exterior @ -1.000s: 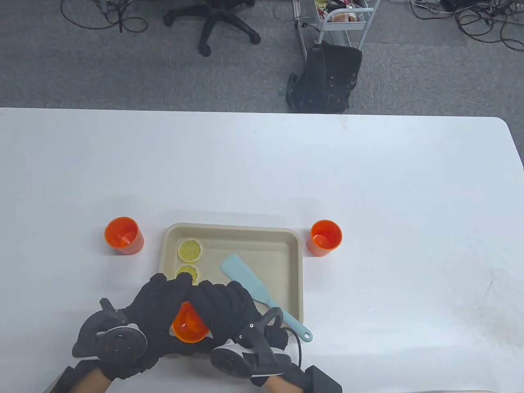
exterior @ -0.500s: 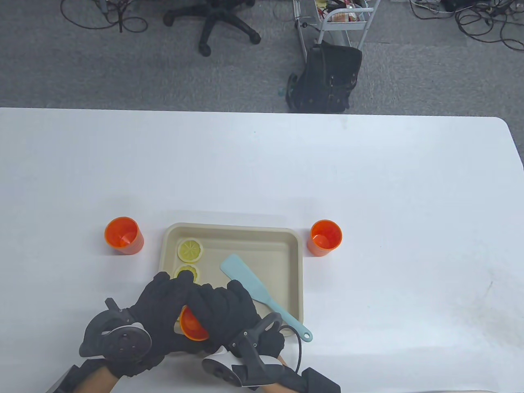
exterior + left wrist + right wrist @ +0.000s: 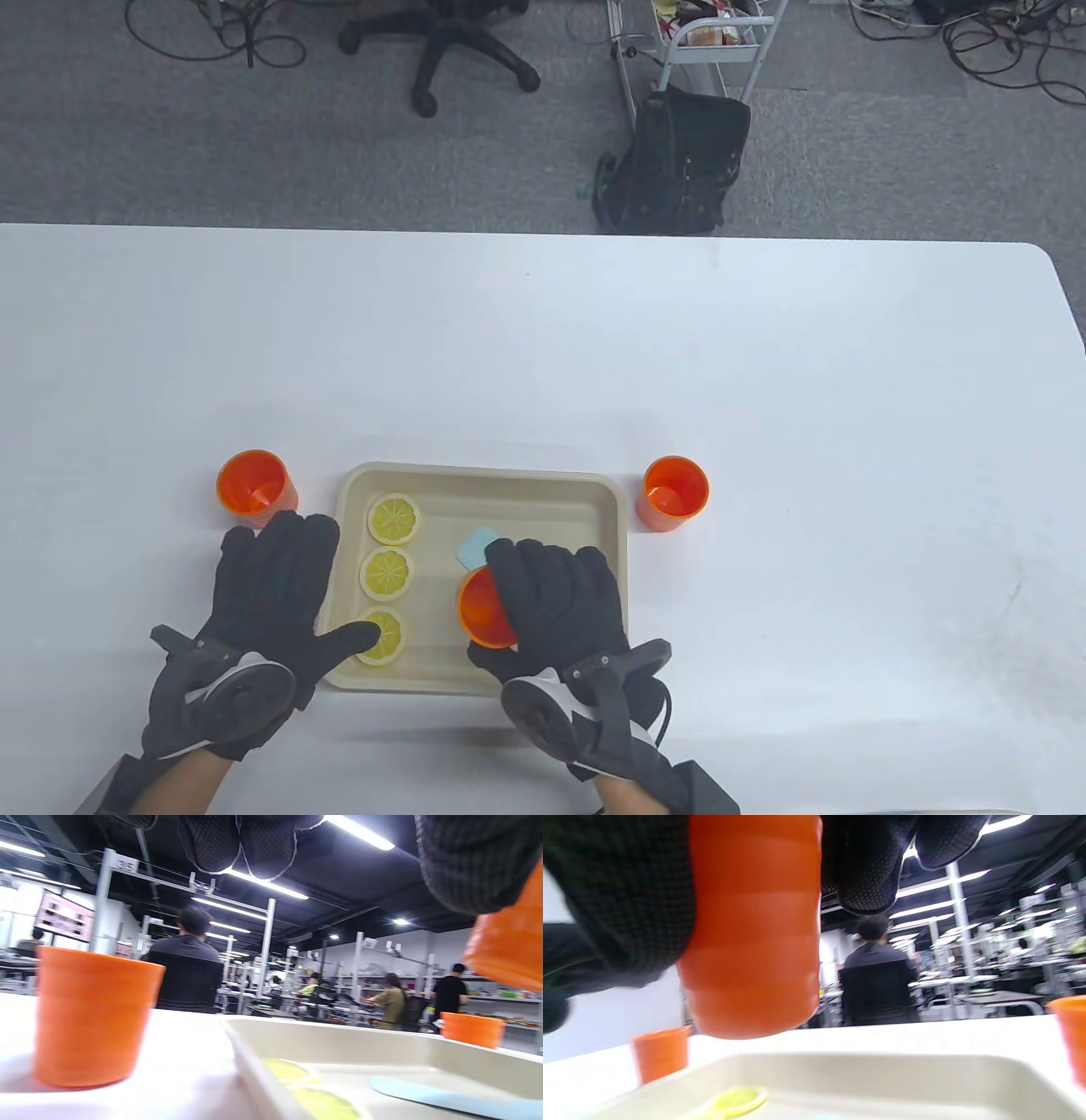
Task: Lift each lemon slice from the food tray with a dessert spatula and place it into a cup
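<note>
Lemon slices, seemingly three, fill tray; right fingers grasp cup; left fingers released.

A ribbed orange plastic cup stands left of the beige rectangular food tray — yellow lemon slices lie inside.

We worked in an open lab hall: metal shelving racks, strip ceiling lights, seated workers, floor cables
</note>
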{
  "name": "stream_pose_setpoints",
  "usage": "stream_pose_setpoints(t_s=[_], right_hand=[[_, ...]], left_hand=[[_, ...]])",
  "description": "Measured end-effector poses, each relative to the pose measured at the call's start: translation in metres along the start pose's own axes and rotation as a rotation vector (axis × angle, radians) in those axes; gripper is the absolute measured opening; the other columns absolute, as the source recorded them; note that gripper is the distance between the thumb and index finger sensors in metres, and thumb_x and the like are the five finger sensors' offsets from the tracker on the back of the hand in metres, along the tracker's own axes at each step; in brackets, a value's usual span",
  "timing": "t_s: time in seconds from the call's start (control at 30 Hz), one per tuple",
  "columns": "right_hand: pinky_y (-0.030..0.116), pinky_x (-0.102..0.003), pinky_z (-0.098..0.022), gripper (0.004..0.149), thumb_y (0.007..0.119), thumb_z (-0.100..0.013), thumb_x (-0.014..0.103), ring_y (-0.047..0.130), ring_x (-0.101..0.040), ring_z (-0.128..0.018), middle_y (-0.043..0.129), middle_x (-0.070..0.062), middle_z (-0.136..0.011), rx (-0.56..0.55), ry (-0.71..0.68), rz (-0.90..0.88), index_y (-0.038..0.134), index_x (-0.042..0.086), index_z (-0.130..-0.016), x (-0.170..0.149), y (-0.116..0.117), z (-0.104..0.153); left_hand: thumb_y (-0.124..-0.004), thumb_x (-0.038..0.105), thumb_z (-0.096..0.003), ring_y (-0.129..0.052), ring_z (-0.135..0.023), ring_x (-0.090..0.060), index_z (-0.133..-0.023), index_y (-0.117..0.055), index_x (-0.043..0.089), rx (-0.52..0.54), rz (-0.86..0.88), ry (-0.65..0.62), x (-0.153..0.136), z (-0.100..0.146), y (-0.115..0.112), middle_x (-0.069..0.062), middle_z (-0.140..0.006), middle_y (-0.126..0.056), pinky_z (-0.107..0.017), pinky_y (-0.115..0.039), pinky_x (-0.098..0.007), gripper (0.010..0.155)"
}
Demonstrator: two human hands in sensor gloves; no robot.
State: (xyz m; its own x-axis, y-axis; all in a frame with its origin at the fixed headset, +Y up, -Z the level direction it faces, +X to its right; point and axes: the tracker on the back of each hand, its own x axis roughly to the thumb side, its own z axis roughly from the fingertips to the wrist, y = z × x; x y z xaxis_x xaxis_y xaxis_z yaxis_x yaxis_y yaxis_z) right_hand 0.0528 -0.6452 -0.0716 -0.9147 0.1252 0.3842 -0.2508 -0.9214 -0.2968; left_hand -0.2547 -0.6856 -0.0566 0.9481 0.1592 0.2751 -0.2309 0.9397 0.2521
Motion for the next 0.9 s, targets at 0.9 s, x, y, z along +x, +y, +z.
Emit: stream_pose_setpoints(t_s=[0.9], right_hand=[[0.048, -0.07, -0.076, 0.103, 0.103, -0.036, 0.047, 0.07, -0.042, -0.101, 0.056, -0.015, -0.111, 0.023, 0.766, 0.091, 0.044, 0.017, -0.115, -0.183, 0.014, 0.02]], left_hand=[[-0.082, 0.072, -0.0454, -0.042, -0.114, -0.054, -0.12, -0.023, 0.02, -0.057, 0.038, 0.267, -0.061, -0.002, -0.006, -0.019, -0.126, -0.038, -0.078, -0.03, -0.078, 0.108]])
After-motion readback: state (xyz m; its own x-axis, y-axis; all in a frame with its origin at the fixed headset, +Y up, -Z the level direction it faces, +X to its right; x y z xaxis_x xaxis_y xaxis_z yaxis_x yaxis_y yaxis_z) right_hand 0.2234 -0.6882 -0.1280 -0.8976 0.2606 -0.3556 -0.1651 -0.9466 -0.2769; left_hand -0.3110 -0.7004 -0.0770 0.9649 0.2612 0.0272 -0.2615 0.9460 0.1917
